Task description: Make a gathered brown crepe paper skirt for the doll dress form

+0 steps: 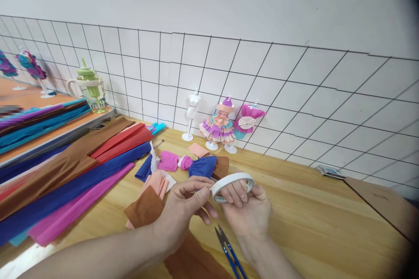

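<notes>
A narrow white roll of tape (231, 179) is held up above the table. My right hand (250, 216) grips it, with the fingers bent through the ring and the thumb at its right side. My left hand (188, 202) has its thumb and index finger closed at the roll's left edge; whether a loose tape end lies between them I cannot tell. Blue-handled thread snips (231, 256) lie below the hands, blades pointing away. A brown paper sheet (196, 259) spreads under my left wrist. Gathered blue paper (203, 166) and brown and peach pieces lie just beyond.
Long folded strips of coloured crepe paper (111, 173) cover the left side. Small dress forms, one bare (193, 104) and two in paper dresses (219, 124), stand by the gridded wall. A green-lidded bottle (93, 89) stands back left; a brown board (382, 200) lies right.
</notes>
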`<state>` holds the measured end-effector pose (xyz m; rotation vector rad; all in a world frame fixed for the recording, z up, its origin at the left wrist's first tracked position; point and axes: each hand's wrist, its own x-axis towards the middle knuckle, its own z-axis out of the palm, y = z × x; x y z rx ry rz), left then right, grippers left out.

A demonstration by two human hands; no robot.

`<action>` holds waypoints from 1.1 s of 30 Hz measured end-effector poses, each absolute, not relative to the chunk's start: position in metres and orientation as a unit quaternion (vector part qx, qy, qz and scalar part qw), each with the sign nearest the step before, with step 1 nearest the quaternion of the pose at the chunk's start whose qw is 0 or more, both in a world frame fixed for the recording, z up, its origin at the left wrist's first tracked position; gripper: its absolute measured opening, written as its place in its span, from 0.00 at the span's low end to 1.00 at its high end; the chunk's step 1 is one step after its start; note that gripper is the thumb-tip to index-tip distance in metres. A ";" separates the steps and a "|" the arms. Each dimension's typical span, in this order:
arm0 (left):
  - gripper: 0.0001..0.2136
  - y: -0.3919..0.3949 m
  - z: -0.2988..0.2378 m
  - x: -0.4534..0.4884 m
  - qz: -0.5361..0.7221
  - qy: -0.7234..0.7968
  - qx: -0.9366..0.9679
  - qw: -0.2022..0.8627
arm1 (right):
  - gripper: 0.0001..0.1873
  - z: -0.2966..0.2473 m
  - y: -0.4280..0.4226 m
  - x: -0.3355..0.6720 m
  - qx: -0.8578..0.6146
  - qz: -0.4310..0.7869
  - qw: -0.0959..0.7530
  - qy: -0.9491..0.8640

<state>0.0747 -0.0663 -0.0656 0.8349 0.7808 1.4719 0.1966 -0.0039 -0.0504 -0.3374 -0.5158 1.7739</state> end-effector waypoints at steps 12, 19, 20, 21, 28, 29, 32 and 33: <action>0.18 -0.072 -0.068 0.084 0.640 0.378 0.390 0.543 | 0.16 -0.057 -0.006 0.189 -0.158 0.732 0.589 -0.304; 0.17 -0.080 -0.059 0.079 0.623 0.351 0.418 0.560 | 0.14 -0.060 0.006 0.192 -0.213 0.633 0.577 -0.471; 0.17 -0.080 -0.056 0.075 0.615 0.362 0.430 0.553 | 0.11 -0.056 0.008 0.197 -0.236 0.590 0.581 -0.509; 0.16 -0.079 -0.054 0.071 0.607 0.380 0.448 0.535 | 0.05 -0.051 0.009 0.204 -0.253 0.542 0.594 -0.538; 0.15 -0.072 -0.047 0.053 0.534 0.456 0.617 0.356 | 0.24 -0.014 -0.031 0.244 -0.219 0.191 0.491 -0.821; 0.14 -0.072 -0.046 0.053 0.522 0.452 0.643 0.331 | 0.24 -0.013 -0.036 0.244 -0.218 0.147 0.448 -0.855; 0.13 -0.071 -0.041 0.050 0.498 0.432 0.708 0.253 | 0.20 -0.012 -0.041 0.241 -0.234 0.070 0.380 -0.892; 0.12 -0.071 -0.039 0.048 0.492 0.427 0.722 0.232 | 0.18 -0.013 -0.040 0.239 -0.239 0.060 0.373 -0.895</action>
